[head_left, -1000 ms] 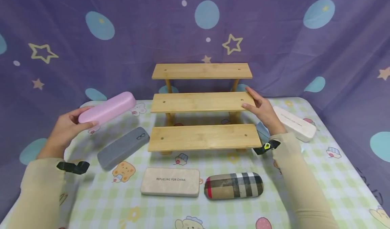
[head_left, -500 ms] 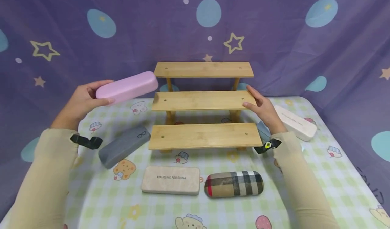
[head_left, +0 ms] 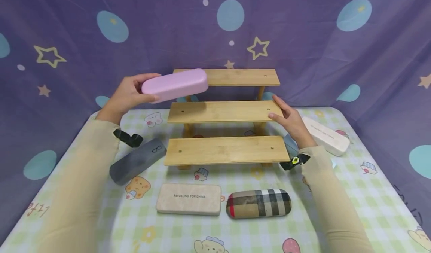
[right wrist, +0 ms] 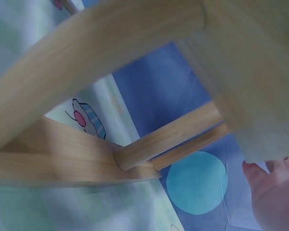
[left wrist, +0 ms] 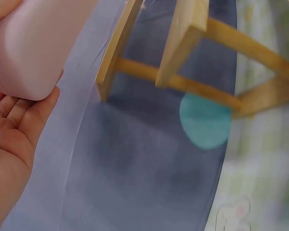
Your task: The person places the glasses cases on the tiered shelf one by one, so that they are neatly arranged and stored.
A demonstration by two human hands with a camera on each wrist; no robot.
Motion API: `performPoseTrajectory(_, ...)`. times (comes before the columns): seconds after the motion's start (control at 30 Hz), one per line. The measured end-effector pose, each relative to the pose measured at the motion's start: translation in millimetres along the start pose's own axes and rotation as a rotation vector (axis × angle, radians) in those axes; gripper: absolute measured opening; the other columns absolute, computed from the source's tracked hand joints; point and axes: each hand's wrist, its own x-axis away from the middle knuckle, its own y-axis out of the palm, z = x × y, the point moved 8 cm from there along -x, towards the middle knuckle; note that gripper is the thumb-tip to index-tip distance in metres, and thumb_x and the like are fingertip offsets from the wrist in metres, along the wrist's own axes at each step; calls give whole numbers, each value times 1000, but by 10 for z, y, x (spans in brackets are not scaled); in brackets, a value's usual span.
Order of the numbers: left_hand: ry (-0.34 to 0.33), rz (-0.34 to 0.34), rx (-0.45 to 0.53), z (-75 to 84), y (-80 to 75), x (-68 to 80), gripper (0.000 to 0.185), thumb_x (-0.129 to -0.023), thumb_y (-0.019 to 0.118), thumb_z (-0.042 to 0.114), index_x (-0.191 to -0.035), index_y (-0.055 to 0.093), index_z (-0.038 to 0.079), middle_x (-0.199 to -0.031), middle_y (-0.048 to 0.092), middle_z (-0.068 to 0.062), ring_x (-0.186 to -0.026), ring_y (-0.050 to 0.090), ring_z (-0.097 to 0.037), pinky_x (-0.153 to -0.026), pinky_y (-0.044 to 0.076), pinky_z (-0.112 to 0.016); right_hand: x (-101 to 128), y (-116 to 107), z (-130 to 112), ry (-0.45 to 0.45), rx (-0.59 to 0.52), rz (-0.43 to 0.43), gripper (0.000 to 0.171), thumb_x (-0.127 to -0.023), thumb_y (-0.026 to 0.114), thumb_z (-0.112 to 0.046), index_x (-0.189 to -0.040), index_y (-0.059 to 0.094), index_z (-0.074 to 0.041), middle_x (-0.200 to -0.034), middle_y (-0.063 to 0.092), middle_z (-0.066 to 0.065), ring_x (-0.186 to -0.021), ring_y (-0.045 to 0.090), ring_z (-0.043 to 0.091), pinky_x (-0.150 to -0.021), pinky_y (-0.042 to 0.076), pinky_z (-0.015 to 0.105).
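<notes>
In the head view my left hand [head_left: 126,94] grips a glossy pink glasses case [head_left: 176,84] by its left end, thumb at the front and fingers behind. The case is held in the air, overlapping the left part of the top shelf and casting a shadow on the middle one. My right hand [head_left: 292,124] holds the right end of the middle shelf on a three-step wooden rack [head_left: 225,111]. In the left wrist view the pink case [left wrist: 36,48] lies against the fingers, beside the rack's side. The right wrist view shows fingertips [right wrist: 260,175] at a board's edge.
A grey glasses case [head_left: 138,161] lies left of the rack. In front are a beige case [head_left: 188,199] with lettering and a plaid case [head_left: 258,204]. A white case [head_left: 326,136] and a partly hidden blue one [head_left: 291,145] lie at right. Behind hangs a purple curtain [head_left: 151,32].
My left hand has carried the pink case up and to the right, from beside the rack to the left part of its top shelf. The right hand stays at the middle shelf.
</notes>
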Motion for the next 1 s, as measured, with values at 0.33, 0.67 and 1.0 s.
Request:
performPoseTrajectory(0.33, 36, -57, -76, 166, 510, -458, 57, -73, 78, 2, -126, 59, 2, -115, 61, -13, -90, 57, -17, -71, 52, -19, 23, 15, -48, 1, -16, -1, 69, -91, 61, -7, -149, 25, -7, -157, 16, 11, -142, 17, 24, -107, 28, 18)
performPoseTrajectory(0.67, 62, -96, 22, 267, 895, -733, 59, -71, 78, 0, -127, 59, 2, -117, 61, -14, -90, 57, -18, -72, 51, -22, 38, 49, -98, 5, -16, -10, 68, -91, 60, -6, -149, 24, -5, -156, 16, 12, -143, 16, 24, -109, 27, 20)
performPoseTrajectory(1.0, 23, -168, -9, 290, 1286, -1002, 65, -70, 82, 10, -130, 58, 9, -119, 60, -12, -96, 56, -19, -77, 50, -25, -18, -8, 44, -4, 0, -10, 68, -91, 63, -14, -149, 27, -14, -157, 19, 4, -142, 19, 18, -109, 26, 21)
